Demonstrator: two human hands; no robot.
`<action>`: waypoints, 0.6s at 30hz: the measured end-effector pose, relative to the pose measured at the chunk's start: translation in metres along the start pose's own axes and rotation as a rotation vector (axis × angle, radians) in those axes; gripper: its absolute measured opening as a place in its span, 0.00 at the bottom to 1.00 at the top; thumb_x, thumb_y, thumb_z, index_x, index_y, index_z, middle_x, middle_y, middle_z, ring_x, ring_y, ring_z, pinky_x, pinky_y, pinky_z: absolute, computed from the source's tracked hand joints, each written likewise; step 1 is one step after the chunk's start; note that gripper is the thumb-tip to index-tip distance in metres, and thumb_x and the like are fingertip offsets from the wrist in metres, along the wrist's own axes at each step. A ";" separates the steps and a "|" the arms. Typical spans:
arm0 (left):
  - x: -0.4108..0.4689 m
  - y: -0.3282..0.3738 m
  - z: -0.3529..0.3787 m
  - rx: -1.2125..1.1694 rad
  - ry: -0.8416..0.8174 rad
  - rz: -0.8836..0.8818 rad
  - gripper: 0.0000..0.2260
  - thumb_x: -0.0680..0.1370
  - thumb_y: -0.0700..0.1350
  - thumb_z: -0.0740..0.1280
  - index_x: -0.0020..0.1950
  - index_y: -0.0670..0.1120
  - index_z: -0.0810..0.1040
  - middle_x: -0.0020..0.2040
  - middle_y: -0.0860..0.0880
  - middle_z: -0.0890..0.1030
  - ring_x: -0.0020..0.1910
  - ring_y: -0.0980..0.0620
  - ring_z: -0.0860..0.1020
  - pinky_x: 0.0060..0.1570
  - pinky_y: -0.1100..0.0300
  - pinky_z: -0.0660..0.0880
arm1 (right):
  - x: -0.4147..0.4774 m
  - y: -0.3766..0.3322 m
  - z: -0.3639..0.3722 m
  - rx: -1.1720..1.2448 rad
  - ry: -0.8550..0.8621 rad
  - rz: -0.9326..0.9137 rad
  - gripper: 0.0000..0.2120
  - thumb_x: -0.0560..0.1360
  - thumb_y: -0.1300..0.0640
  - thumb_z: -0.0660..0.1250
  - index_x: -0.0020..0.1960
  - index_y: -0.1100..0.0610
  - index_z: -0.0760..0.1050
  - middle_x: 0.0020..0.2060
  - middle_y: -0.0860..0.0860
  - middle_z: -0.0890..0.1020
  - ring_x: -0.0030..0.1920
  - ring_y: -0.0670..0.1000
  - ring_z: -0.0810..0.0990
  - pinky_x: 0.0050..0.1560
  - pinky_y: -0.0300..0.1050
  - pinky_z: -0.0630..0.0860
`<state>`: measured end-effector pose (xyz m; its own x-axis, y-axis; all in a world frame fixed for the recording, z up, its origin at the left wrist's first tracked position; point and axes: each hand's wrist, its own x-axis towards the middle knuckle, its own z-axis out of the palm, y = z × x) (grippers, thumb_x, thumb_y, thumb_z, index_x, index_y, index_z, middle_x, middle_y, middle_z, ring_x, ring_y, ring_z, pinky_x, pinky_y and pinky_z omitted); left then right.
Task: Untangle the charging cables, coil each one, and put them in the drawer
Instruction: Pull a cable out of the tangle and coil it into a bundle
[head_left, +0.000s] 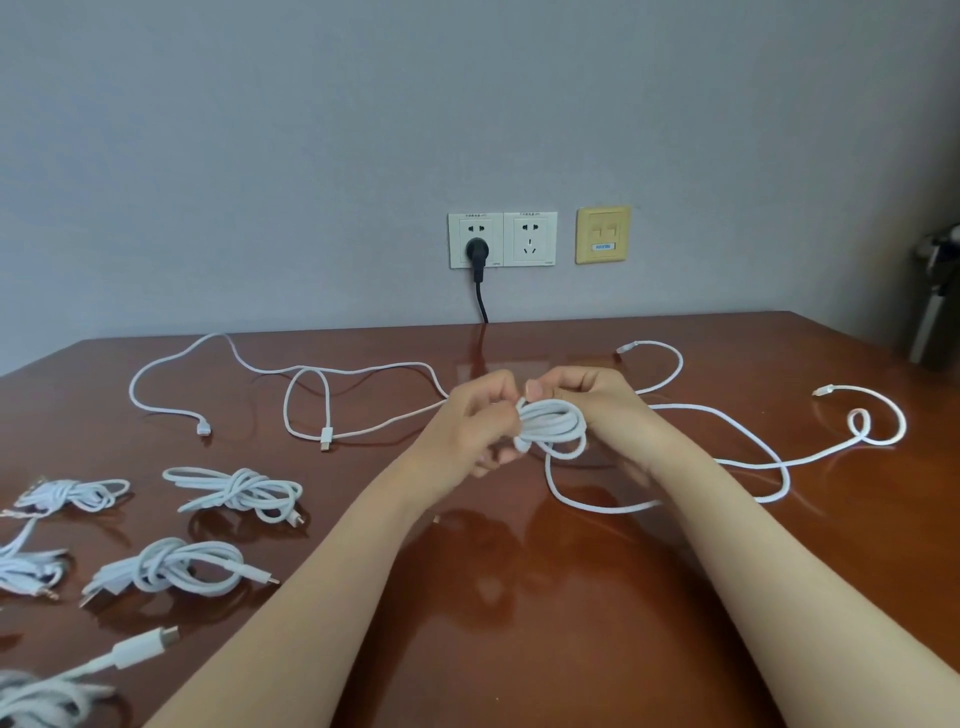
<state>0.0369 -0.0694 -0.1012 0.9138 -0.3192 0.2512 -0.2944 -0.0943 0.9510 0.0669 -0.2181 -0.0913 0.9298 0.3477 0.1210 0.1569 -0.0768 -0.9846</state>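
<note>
A half-wound white cable coil (553, 423) hangs just above the middle of the brown table (519, 597). My left hand (475, 415) grips its left side, and my right hand (589, 397) pinches its top with thumb and fingers. The cable's loose tail (727, 480) runs right across the table in loops to a plug end (823, 389). Two more loose white cables (291, 371) lie uncoiled at the back left. Several tied white cable bundles (239, 493) sit at the left front. No drawer is in view.
Wall sockets (501, 239) with a black plug and cord (478, 270) sit behind the table, beside a yellow network plate (602, 235). A dark metal object (935, 296) stands at the far right edge. A loose white connector (140, 649) lies at the front left.
</note>
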 end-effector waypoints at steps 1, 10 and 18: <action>0.000 0.001 0.000 -0.066 0.024 -0.013 0.05 0.62 0.40 0.56 0.36 0.43 0.62 0.20 0.50 0.67 0.18 0.59 0.56 0.23 0.71 0.51 | 0.000 0.001 0.002 0.031 0.005 0.002 0.08 0.64 0.49 0.72 0.32 0.53 0.79 0.30 0.54 0.77 0.27 0.46 0.72 0.30 0.38 0.66; 0.006 0.002 -0.007 -0.398 0.238 -0.176 0.14 0.75 0.42 0.49 0.34 0.43 0.69 0.21 0.50 0.65 0.18 0.59 0.55 0.23 0.65 0.47 | 0.001 0.005 0.019 -0.325 0.164 -0.268 0.02 0.72 0.64 0.67 0.41 0.59 0.77 0.29 0.52 0.79 0.27 0.45 0.71 0.28 0.35 0.67; 0.010 -0.004 -0.008 -0.503 0.231 -0.414 0.14 0.75 0.46 0.50 0.35 0.43 0.70 0.24 0.48 0.67 0.16 0.58 0.58 0.18 0.72 0.51 | 0.000 0.010 0.017 -0.626 0.192 -0.451 0.03 0.74 0.59 0.68 0.44 0.58 0.80 0.28 0.48 0.77 0.31 0.46 0.72 0.36 0.34 0.67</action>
<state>0.0492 -0.0651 -0.1010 0.9756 -0.1366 -0.1717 0.2061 0.3021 0.9307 0.0624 -0.2029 -0.1032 0.7644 0.3072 0.5669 0.6368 -0.4975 -0.5890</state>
